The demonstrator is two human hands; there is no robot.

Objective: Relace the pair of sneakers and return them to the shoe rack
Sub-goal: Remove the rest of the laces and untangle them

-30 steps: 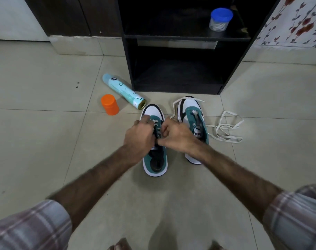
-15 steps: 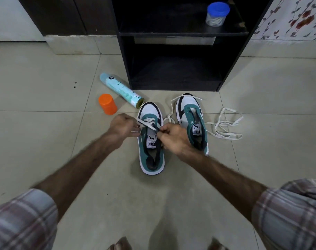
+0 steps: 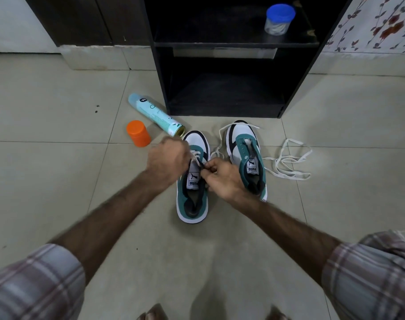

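Roughly mid-task, I'd say: both hands work the lace (image 3: pixel 198 160) on the left sneaker (image 3: pixel 193 181), which sits just in front of the shoe rack (image 3: pixel 220 88); right hand (image 3: pixel 222 179) pinches the lace, left hand (image 3: pixel 165 161) is curled at the eyelets w/ its grip hidden. Right sneaker (image 3: pixel 245 155), beside it & nearer the rack, shows bare eyelets, w/ a loose lace (image 3: pixel 287 162) on the floor next to it. Left to do: finish this shoe, lace the 2nd, then put both in the rack.

Two sneakers (image 3: pixel 220 172) sit side by side at frame centre, below the shoe rack (image 3: pixel 227 65); a can (image 3: pixel 154 114) and cap (image 3: pixel 138 133) lie left, a loose lace (image 3: pixel 287 162) right.
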